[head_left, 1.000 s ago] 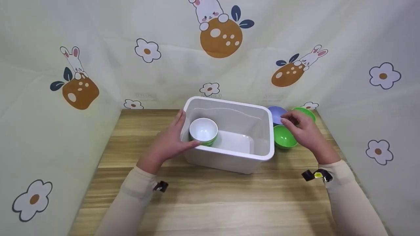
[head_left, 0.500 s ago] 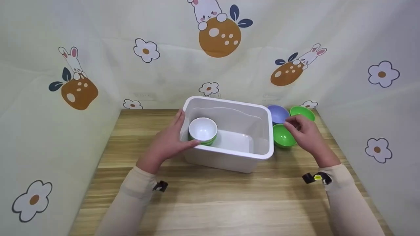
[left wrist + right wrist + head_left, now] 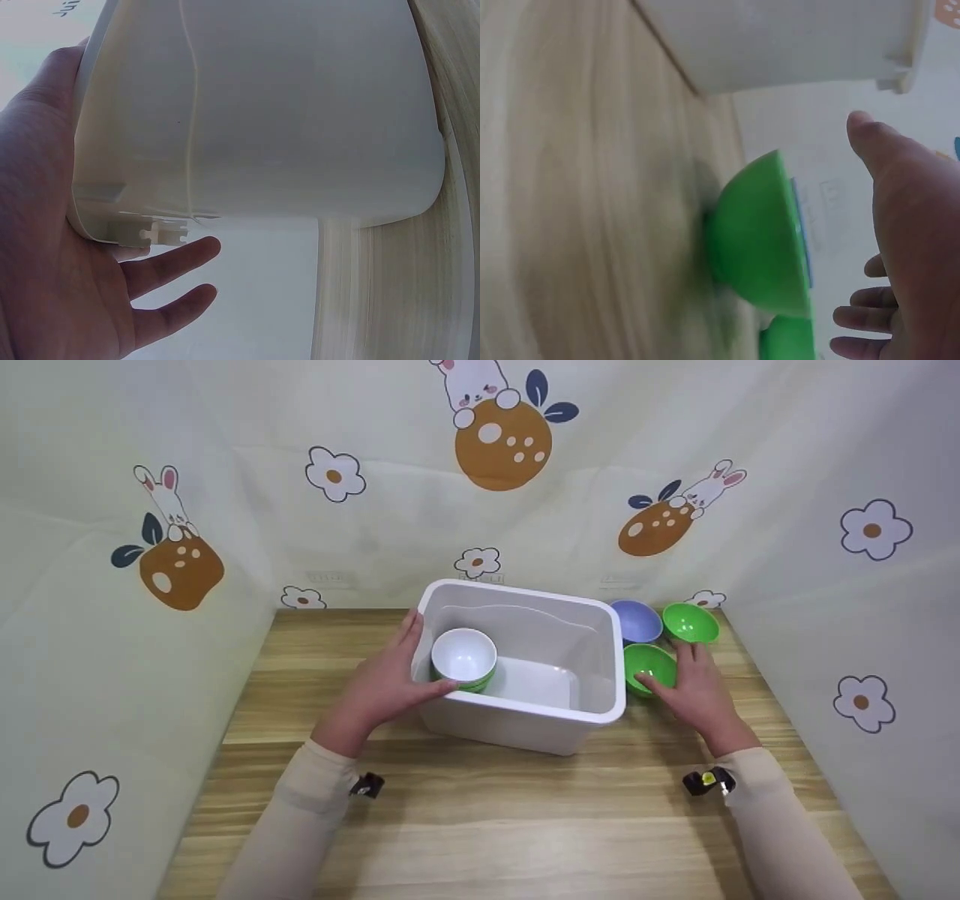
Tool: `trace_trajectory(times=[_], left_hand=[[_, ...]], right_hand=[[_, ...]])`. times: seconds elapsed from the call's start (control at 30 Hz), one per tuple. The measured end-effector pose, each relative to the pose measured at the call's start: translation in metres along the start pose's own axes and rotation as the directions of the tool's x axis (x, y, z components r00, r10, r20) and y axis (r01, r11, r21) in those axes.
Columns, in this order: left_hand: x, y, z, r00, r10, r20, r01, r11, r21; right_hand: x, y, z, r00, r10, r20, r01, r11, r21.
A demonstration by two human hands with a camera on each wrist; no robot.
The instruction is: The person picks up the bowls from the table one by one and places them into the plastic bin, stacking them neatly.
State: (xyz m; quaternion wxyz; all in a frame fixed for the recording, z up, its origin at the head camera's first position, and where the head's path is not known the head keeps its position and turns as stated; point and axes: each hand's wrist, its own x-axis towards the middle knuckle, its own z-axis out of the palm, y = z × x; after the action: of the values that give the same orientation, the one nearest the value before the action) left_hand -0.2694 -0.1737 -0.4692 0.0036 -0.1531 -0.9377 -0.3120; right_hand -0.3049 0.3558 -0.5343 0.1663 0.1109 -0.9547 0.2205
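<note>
A white plastic bin (image 3: pixel 525 660) stands on the wooden bench (image 3: pixel 480 810), and in its left end sits a white bowl (image 3: pixel 464 655) nested in a green one (only a sliver of green rim shows beneath it); the rest of the bin's floor is bare. The left hand (image 3: pixel 386 682) clasps the bin's left wall, thumb hooked over the rim beside the white bowl and fingers flat against the outside. Just right of the bin stand three more bowls, all empty: a near green bowl (image 3: pixel 649 666), a lilac bowl (image 3: pixel 637 621) and a far green bowl (image 3: pixel 691 622) behind it. The right hand (image 3: pixel 694 690) lies open over the near green bowl's right edge, thumb touching its rim and fingers loosely spread. A second ago that hand hovered higher, over the gap between the three bowls; it has since come down and back onto the nearest one, uncovering the far green bowl.
</note>
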Motion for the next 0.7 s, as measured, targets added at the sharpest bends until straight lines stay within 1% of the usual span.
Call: trace_trajectory(times=[0.13, 0.23, 0.33, 0.43, 0.7], left_hand=[[0.000, 0.000, 0.000, 1.000, 0.004, -0.003, -0.004, 1.000, -0.002], [0.000, 0.001, 0.000, 1.000, 0.007, 0.001, -0.007, 1.000, -0.005], [-0.001, 0.002, -0.001, 1.000, 0.006, 0.004, -0.006, 1.000, -0.011], [0.000, 0.003, -0.002, 1.000, 0.007, 0.002, -0.007, 1.000, -0.013], [-0.001, 0.002, -0.002, 1.000, 0.002, 0.004, -0.002, 1.000, -0.015]], right_hand=[[-0.005, 0.008, 0.008, 0.995, 0.073, 0.067, -0.072, 0.997, -0.018], [-0.008, 0.012, 0.012, 0.983, 0.127, 0.131, -0.124, 0.992, -0.029], [-0.011, 0.014, 0.015, 0.972, 0.154, 0.177, -0.151, 0.988, -0.034], [-0.012, 0.016, 0.017, 0.970, 0.153, 0.190, -0.150, 0.988, -0.032], [-0.010, 0.025, 0.026, 0.976, 0.134, 0.173, -0.139, 0.990, 0.016]])
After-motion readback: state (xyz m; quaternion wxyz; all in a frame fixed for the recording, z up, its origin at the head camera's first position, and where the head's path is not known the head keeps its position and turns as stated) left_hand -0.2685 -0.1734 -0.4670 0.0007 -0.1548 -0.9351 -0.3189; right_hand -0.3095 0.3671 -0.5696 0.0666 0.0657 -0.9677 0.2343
